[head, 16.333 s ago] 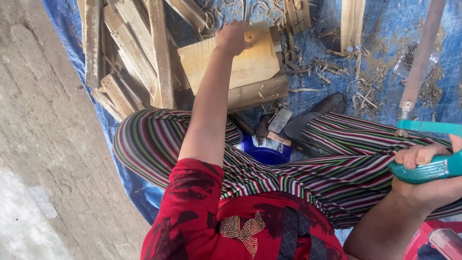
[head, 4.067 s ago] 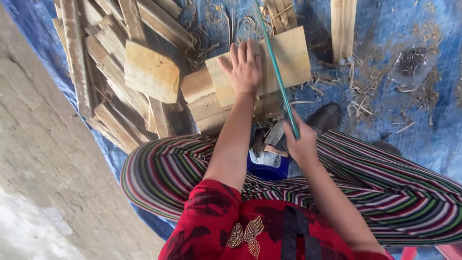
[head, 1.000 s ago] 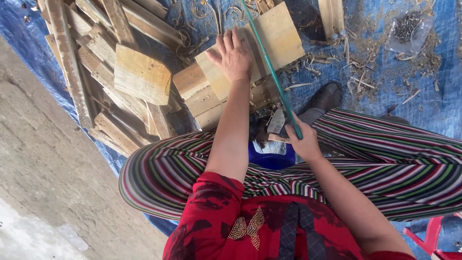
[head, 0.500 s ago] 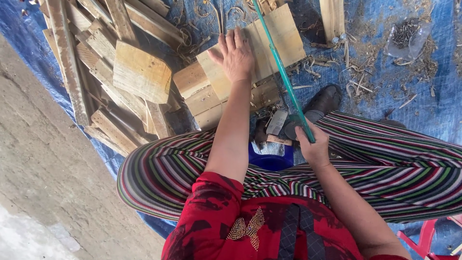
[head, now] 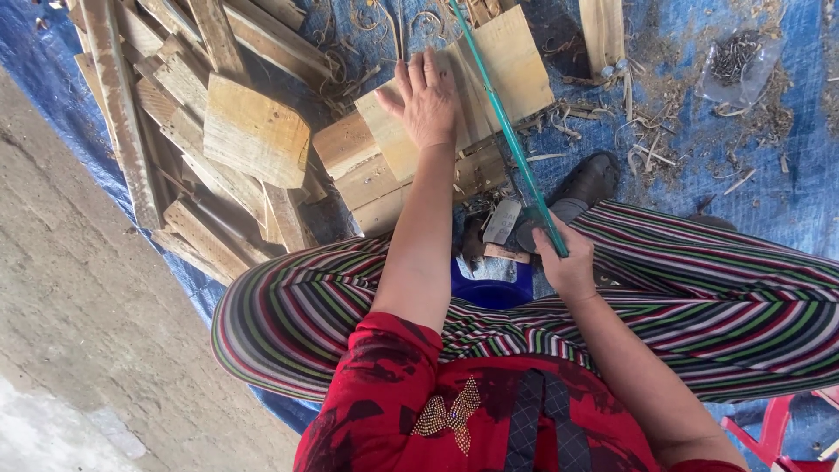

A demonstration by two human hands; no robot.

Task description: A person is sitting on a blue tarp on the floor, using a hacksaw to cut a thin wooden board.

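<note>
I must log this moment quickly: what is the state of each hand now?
Left hand: open, flat on the wooden board.
Right hand: closed, holding the green-framed saw by its handle.

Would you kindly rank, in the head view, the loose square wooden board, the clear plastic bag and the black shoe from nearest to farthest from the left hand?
1. Loose square wooden board, to the left of the left hand.
2. Black shoe, lower right.
3. Clear plastic bag, far right.

Rough pale wood board (head: 489,83), glossy blue tarp (head: 786,183)
</note>
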